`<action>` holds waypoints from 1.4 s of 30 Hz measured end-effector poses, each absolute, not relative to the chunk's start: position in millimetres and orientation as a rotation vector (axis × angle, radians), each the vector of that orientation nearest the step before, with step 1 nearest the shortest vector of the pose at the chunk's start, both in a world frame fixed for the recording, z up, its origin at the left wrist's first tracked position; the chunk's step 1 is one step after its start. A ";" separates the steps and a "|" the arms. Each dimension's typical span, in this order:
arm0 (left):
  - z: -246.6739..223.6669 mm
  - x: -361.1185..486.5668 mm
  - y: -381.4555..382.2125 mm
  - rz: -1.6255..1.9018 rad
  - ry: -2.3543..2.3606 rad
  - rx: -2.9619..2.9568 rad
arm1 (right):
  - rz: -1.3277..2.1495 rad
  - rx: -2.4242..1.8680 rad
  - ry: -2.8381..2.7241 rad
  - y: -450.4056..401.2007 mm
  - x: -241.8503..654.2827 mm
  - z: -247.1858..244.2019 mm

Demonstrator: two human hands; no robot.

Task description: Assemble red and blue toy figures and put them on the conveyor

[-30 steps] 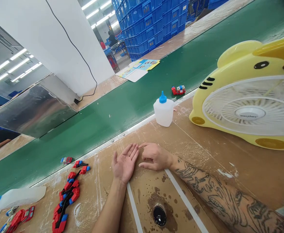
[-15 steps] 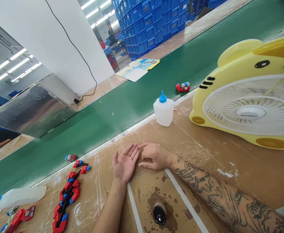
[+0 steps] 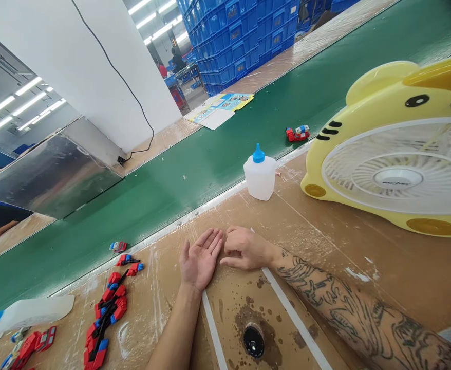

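Note:
My left hand (image 3: 200, 259) lies palm up with its fingers stretched out, and nothing rests on it. Just right of its fingertips is my right hand (image 3: 245, 249), back upward, its fingers curled in and its thumb pointing left; I see nothing in it. Both are over the brown work table (image 3: 287, 226). Nearer to me, between two white strips, stands a small round black-topped object (image 3: 254, 341) among wet spots. A white bottle with a blue nozzle (image 3: 260, 177) stands upright beyond my right hand.
A green conveyor belt (image 3: 152, 192) crosses ahead, carrying a red-blue toy piece (image 3: 298, 133) and another small toy vehicle (image 3: 118, 246). Red, blue and black toy parts (image 3: 106, 313) lie at left beside a lying bottle (image 3: 35, 313). A yellow fan (image 3: 395, 174) stands right; blue crates (image 3: 241, 43) are stacked behind.
My right index finger, stretched toward the left fingertips before, is now curled in. Both toy pieces on the belt have travelled right. My left hand has barely shifted.

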State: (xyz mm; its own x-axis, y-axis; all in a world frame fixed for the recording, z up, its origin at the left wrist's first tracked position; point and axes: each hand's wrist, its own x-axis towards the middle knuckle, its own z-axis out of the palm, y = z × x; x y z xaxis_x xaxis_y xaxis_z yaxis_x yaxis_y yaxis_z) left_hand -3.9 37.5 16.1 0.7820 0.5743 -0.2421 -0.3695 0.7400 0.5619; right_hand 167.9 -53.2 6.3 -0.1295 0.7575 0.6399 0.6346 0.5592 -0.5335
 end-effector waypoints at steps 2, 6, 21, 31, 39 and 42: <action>16.1 -4.4 37.6 0.539 0.425 0.511 | 0.159 -1.139 -1.841 -53.3 168.0 6.9; 16.2 -4.7 38.1 0.548 0.423 0.506 | 0.147 -1.102 -1.821 -53.2 167.7 7.8; 14.7 -4.6 39.0 0.551 0.430 0.508 | 0.093 -1.117 -1.855 -53.5 166.2 5.3; 17.6 -2.9 36.8 0.559 0.466 0.497 | 0.145 -1.191 -1.863 -51.6 166.4 1.3; 17.3 -7.3 31.9 0.616 0.446 0.392 | 0.157 -1.352 -1.550 -50.9 169.8 1.4; 17.7 -7.2 28.6 0.598 0.443 0.385 | 0.182 -1.355 -1.530 -53.3 170.0 1.6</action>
